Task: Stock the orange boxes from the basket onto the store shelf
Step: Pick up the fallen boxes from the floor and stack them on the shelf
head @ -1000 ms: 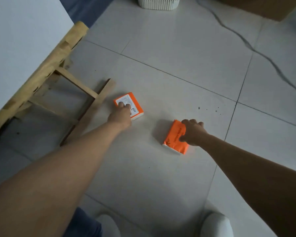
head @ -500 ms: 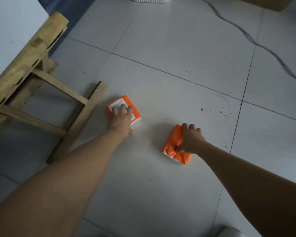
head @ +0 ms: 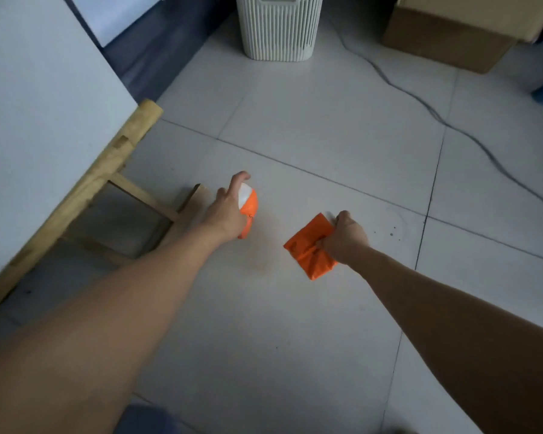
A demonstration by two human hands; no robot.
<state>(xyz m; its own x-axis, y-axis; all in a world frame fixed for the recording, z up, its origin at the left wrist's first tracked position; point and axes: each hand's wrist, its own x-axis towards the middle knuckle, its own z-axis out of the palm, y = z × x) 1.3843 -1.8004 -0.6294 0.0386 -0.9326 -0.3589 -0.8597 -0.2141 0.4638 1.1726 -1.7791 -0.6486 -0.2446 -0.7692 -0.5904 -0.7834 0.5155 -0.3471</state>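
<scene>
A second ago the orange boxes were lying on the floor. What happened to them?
Both got picked up. The left hand closed around its orange box and lifted it off the floor; the right hand raised the crumpled orange box it already gripped. The wooden table frame stayed put.

**Hidden and cut off**

The left hand (head: 226,214) covers most of one orange box (head: 248,208); its print cannot be read. The right hand (head: 345,239) hides one end of the other orange box (head: 308,252). The top edge cuts off the basket (head: 279,29) and the cardboard box (head: 452,32). The left edge cuts off the shelf (head: 38,120).
</scene>
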